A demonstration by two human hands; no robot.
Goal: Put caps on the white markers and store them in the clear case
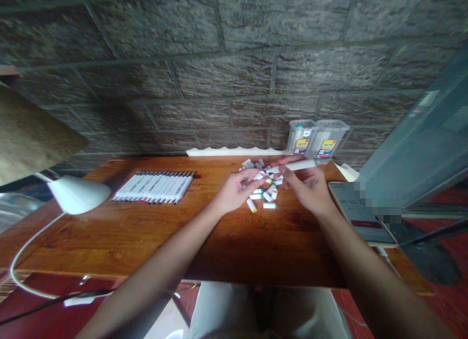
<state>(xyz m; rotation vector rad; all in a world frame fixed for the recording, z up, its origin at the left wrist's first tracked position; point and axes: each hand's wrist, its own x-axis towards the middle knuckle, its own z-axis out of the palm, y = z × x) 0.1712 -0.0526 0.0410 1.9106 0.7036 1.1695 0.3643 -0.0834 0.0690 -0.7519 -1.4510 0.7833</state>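
Marker (302, 166), white, one: we grasp it in the right hand (305, 183) over the counter (219, 246), at the two-o'clock edge of the loose caps (269, 195), our left hand (236, 190) pinching a white cap (260, 175). From that pile we list: marker row (153, 187), nine o'clock; two clear cases (318, 136), two o'clock.
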